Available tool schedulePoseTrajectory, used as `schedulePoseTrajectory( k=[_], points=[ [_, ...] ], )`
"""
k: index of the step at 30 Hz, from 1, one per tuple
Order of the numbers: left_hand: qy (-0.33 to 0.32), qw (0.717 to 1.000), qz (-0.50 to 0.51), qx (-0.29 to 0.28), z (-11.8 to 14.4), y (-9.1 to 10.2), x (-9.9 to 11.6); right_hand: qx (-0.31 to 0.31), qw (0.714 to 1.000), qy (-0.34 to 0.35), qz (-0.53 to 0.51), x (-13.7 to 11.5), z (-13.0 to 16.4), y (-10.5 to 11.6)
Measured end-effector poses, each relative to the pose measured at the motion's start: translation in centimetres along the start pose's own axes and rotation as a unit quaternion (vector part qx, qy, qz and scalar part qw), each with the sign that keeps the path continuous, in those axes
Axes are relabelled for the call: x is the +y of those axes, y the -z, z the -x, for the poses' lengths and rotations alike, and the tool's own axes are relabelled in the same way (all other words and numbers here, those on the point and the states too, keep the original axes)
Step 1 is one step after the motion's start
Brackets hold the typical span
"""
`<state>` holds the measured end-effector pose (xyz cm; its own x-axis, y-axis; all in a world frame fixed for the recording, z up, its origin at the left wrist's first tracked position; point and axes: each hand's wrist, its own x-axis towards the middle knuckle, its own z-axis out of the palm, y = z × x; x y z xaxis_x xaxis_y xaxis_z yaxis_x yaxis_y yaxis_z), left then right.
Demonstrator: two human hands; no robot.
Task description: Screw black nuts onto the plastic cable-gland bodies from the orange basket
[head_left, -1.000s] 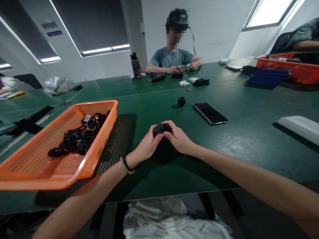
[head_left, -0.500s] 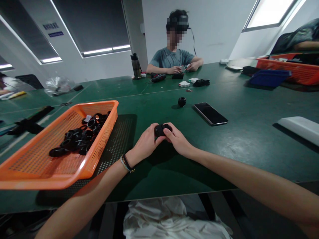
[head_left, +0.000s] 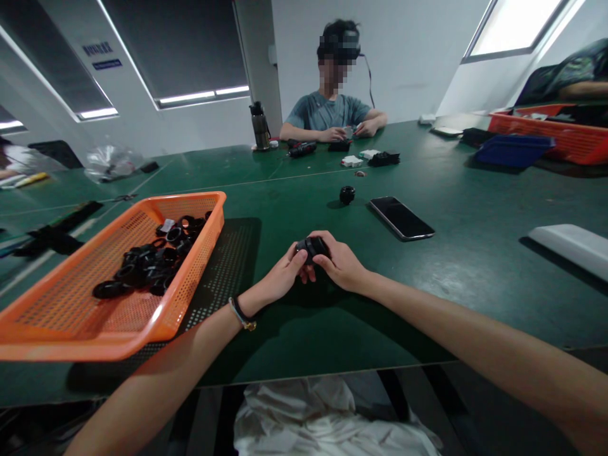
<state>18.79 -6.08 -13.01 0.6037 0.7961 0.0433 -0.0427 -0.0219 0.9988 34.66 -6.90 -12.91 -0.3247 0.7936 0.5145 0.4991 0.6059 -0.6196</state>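
Observation:
Between my two hands, above the green table (head_left: 285, 342), is a small black cylindrical part (head_left: 312, 249) with a groove around its middle. My left hand (head_left: 284, 273) grips its left end, thumb on the near side. Closed round the right end is my right hand (head_left: 342, 263), fingers over the top and thumb below. The fingers hide both ends of the part. A similar black round part (head_left: 347, 194) stands on the table beyond my hands. To the left, an orange basket (head_left: 216, 218) holds several loose black rings and caps (head_left: 154, 263).
A phone (head_left: 401, 217) lies to the right of my hands, and a white object (head_left: 572, 246) is at the right edge. Across the table a person (head_left: 327, 111) handles small parts. A bottle (head_left: 259, 126), a blue bin (head_left: 515, 149) and a red basket (head_left: 560, 136) stand farther back.
My left hand has turned about the black part: its thumb now lies on the near side and its fingers show underneath. My right fingers have shifted over the top.

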Motion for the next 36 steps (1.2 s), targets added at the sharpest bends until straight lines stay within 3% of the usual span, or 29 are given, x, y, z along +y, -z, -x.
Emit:
schedulePoseTrajectory(
  k=[5,10,13,18,28,32,36],
  points=[
    [-0.002,1.0,-0.007,0.009,0.1,-0.3,-0.1,-0.006,1.0,0.005,-0.005,0.1,0.0,0.0],
    [-0.034,0.997,-0.031,0.066,0.2,-0.5,-0.4,0.016,0.999,-0.03,-0.039,-0.5,0.1,-0.4],
    [-0.056,0.99,-0.077,0.101,0.2,-0.6,-0.1,0.013,0.996,-0.052,-0.075,-1.2,0.2,-0.5],
    [-0.086,0.971,-0.195,0.107,0.3,-0.5,0.6,0.033,0.986,-0.109,-0.122,-1.7,0.4,-0.7],
    [-0.112,0.912,-0.376,0.119,0.2,0.0,1.3,0.032,0.91,-0.26,-0.321,-2.1,0.5,-1.9],
    [-0.106,0.932,-0.331,0.101,0.0,0.1,1.0,0.021,0.944,-0.201,-0.259,-1.5,0.2,-1.4],
    [-0.06,0.976,-0.191,0.084,-0.2,0.1,0.1,0.017,0.984,-0.114,-0.134,-0.5,-0.4,-0.7]
  ],
)
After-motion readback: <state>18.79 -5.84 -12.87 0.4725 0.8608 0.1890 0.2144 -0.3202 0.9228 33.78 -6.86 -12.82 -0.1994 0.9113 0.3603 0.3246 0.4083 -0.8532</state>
